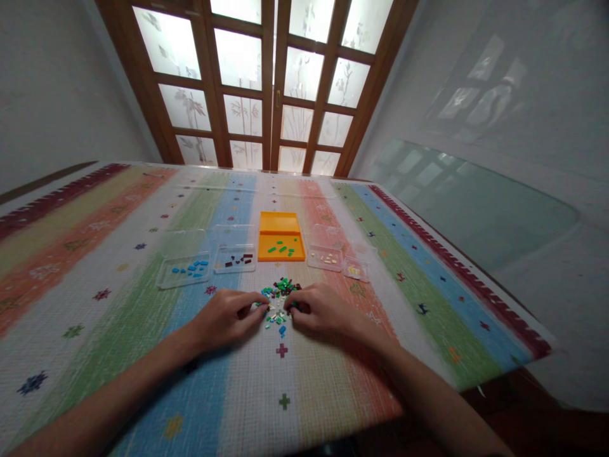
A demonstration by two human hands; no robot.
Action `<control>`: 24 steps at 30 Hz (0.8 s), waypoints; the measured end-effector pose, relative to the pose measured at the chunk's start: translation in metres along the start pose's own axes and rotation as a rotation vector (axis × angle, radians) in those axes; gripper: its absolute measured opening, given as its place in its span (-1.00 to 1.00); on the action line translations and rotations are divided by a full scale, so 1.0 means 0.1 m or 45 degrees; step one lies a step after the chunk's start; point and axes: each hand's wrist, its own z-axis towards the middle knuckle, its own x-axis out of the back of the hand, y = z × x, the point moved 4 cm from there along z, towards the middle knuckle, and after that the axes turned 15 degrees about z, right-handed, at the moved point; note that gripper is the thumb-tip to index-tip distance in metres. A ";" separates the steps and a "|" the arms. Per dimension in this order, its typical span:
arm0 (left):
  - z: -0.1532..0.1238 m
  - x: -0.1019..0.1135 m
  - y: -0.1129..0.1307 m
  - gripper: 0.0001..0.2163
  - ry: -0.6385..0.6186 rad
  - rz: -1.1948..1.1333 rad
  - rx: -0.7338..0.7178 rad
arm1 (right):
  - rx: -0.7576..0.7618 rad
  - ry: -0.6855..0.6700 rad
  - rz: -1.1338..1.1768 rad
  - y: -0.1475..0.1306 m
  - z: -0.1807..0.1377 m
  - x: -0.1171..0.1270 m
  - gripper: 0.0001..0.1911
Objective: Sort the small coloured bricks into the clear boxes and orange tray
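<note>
A small heap of tiny mixed-colour pieces [280, 297] lies on the striped tablecloth [143, 330]. My left hand [228, 315] rests at the heap's left edge, fingers curled with the tips pinched among the pieces. My right hand [320, 308] sits at the heap's right edge, fingers bent and pressed into the pieces. What either hand pinches is too small to name. Behind the heap stand open boxes: a clear one with blue pieces [185, 270], a clear one with dark pieces [235, 259], an orange one with green pieces [281, 244], a clear one with pale pieces [325, 257] and a small one with yellow pieces [356, 271].
The table's right edge [476, 279] runs diagonally beside a grey wall. A wooden door with frosted glass panes [266, 82] stands behind the table's far end.
</note>
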 end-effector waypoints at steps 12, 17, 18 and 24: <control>0.01 -0.07 0.07 -0.80 -0.024 -0.066 -0.002 | -0.055 -0.033 -0.098 0.01 0.00 -0.03 -0.80; 0.00 -0.11 0.09 -0.78 -0.003 -0.044 0.001 | -0.056 -0.017 -0.099 0.02 -0.01 -0.03 -0.86; 0.00 -0.11 0.09 -0.77 -0.004 -0.039 0.001 | -0.060 -0.010 -0.078 0.02 -0.01 -0.03 -0.86; 0.01 -0.13 0.14 -0.77 0.049 -0.038 -0.014 | -0.037 0.027 0.238 -0.02 0.00 0.00 -0.86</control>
